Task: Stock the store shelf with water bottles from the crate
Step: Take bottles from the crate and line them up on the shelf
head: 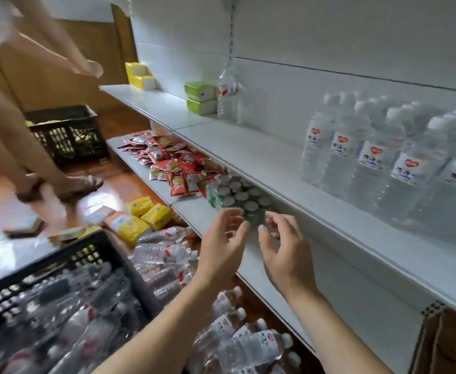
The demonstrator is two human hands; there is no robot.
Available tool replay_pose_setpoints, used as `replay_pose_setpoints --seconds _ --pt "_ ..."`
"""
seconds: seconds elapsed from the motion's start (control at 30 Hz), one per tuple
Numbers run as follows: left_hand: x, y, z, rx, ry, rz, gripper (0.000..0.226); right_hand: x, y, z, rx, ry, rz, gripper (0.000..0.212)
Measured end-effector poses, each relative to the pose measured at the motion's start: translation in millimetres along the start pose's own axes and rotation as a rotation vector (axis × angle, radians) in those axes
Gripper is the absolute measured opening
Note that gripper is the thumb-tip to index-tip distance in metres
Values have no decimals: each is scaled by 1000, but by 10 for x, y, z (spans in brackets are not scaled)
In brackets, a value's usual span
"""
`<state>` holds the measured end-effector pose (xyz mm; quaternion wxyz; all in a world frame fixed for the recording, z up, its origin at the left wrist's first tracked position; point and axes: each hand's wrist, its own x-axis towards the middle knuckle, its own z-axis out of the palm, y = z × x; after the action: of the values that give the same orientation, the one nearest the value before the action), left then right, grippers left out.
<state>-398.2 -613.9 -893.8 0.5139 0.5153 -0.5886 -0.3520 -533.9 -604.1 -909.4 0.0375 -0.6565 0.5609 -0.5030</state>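
Several water bottles (378,163) with white caps and red-heart labels stand in rows on the white upper shelf (248,152) at the right. One taller bottle (227,95) stands alone further back. A black crate (59,300) full of lying bottles sits at the lower left. More bottles (248,344) lie loose on the floor under the shelves. My left hand (221,247) and my right hand (283,252) hover side by side in front of the lower shelf edge, fingers relaxed and loosely curved, holding nothing.
Green cans (237,198) and red snack packets (173,163) lie on the lower shelf. Green and yellow tissue packs (200,98) sit on the upper shelf. Another person (19,103) stands at the left beside a second black crate (67,133). Yellow packets (146,214) litter the floor.
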Motion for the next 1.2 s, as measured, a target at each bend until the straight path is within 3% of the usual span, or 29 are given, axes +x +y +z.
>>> replay_pose_setpoints --seconds 0.23,0.33,0.57,0.73,0.9,1.03,1.2 --pt "-201 -674 -1402 166 244 -180 11 -527 -864 1338 196 -403 -187 32" --pt "-318 -946 -1889 263 265 -327 13 -726 -1092 1743 196 -504 -224 31" --pt "-521 -1788 -2998 499 157 -669 30 -1135 -1384 2730 51 -865 -31 44" --pt "-338 -2383 -3599 637 118 -778 54 -1193 -1454 3463 -69 -1053 160 62" --pt "-70 -2789 -3748 875 -138 -712 67 -1195 -1392 4183 -86 -1105 322 73" --pt "13 -2916 -3796 1074 -124 -681 52 -1218 -1314 4519 -53 -1073 495 79" --pt "28 -3055 -3642 1272 -233 -615 60 -1210 -1301 4726 56 -944 694 68"
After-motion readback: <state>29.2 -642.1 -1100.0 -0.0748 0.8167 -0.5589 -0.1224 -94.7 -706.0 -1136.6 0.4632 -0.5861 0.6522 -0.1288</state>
